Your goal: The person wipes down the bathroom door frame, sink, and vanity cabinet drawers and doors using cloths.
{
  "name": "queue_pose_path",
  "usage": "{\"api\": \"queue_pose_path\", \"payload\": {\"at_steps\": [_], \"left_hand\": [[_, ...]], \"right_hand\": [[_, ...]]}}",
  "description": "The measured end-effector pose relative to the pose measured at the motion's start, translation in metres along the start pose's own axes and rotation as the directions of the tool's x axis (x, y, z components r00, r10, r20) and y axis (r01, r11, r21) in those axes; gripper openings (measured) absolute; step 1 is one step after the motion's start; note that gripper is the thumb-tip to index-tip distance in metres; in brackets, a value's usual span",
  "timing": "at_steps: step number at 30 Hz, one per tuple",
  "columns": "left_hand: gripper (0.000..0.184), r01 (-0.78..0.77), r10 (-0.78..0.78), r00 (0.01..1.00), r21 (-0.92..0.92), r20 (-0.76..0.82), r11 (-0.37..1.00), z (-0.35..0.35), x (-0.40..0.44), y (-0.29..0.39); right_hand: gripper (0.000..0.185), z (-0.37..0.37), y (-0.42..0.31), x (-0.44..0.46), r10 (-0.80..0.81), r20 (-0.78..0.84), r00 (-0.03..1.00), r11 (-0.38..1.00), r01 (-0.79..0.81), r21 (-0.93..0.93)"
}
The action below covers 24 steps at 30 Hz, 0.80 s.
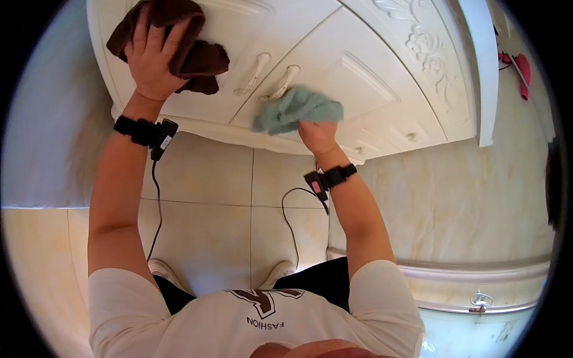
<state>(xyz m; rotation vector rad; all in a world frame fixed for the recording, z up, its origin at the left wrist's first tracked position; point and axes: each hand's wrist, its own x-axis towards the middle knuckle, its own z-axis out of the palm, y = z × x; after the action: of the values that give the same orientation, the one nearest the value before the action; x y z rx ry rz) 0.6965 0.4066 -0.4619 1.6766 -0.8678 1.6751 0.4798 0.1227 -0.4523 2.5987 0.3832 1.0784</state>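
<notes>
Against the upper left of the white cabinet front [325,51], my left hand [152,65] presses a dark brown cloth [204,58]. Its fingers reach into the bunched folds, and their tips are partly hidden. My right hand [318,135] grips a pale green cloth [298,110], closed with its fingers covered by the fabric. The green cloth lies against the cabinet doors just below a curved, carved handle [285,80]. A second handle [255,73] is between the two cloths.
Carved floral trim [427,51] runs along the cabinet's right part, with a small knob [412,138] lower down. Black cables [159,206] hang from both wrist straps. A pink object [523,77] is at the far right. Tiled floor [227,173] lies below.
</notes>
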Motion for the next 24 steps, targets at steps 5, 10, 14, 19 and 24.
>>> {"api": "queue_pose_path", "payload": {"at_steps": [5, 10, 14, 19, 24], "left_hand": [[0.072, 0.024, -0.024, 1.0, -0.025, 0.016, 0.999, -0.002, -0.003, 0.001], [0.055, 0.007, -0.015, 0.993, 0.075, 0.113, 0.997, -0.017, 0.01, 0.009], [0.057, -0.002, -0.007, 0.993, 0.082, 0.119, 0.997, -0.019, 0.016, 0.01], [0.057, 0.027, -0.032, 0.989, 0.03, 0.145, 0.999, -0.02, 0.011, 0.008], [0.071, 0.141, -0.124, 0.964, -0.058, 0.237, 0.988, 0.0, -0.036, 0.037]], "right_hand": [[0.022, -0.025, 0.005, 0.009, -0.094, -0.33, 0.939, 0.993, 0.112, 0.038], [0.028, -0.019, -0.068, 0.068, 0.5, -0.29, 0.816, 0.846, -0.388, 0.366], [0.037, 0.025, -0.122, 0.072, 0.842, -0.241, 0.483, 0.507, -0.554, 0.66], [0.033, 0.026, -0.102, 0.052, 0.873, -0.07, 0.482, 0.318, -0.456, 0.831], [0.02, -0.001, -0.089, 0.045, 0.722, 0.231, 0.652, 0.077, -0.409, 0.909]]}}
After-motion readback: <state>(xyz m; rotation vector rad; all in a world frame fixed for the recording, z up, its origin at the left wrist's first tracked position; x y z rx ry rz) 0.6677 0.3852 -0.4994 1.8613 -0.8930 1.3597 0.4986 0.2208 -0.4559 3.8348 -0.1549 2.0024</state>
